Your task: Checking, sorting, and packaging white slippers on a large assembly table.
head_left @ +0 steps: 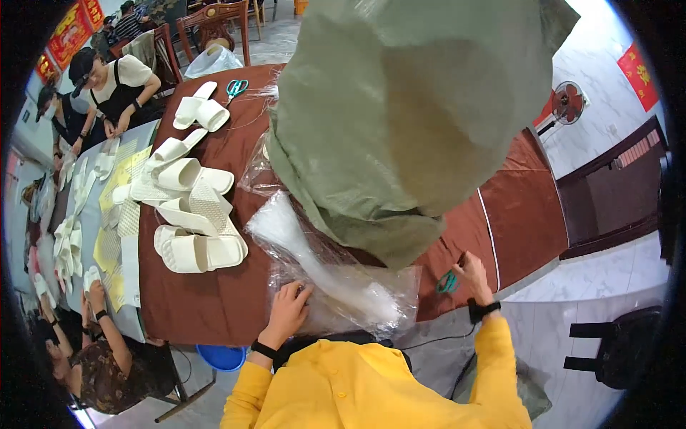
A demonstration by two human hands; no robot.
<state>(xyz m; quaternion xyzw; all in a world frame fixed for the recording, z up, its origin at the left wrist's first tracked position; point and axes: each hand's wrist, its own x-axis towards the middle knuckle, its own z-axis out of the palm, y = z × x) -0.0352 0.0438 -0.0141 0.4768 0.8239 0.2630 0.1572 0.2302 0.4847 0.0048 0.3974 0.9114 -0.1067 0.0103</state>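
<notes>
My left hand (288, 311) rests at the near edge of the table, fingers a little apart, touching a crumpled clear plastic sheet (343, 275). On this sheet lies a long bundle of thin white strands (300, 247), fanned at both ends. To the right, my right hand (473, 275) is closed, its curled fingers against a pair of green-handled scissors (447, 282); the blades do not show. Beyond my hands stands a large grey-green sack (343, 143), hiding much of the table. Several white slippers (200, 252) lie in a row on the left.
A brown cloth (193, 307) covers the table. Another pair of scissors (236, 87) lies at its far left. Co-workers (118, 86) handle slippers at a grey table on the left. A blue basin (221, 357) stands below; a fan (568, 104) is at far right.
</notes>
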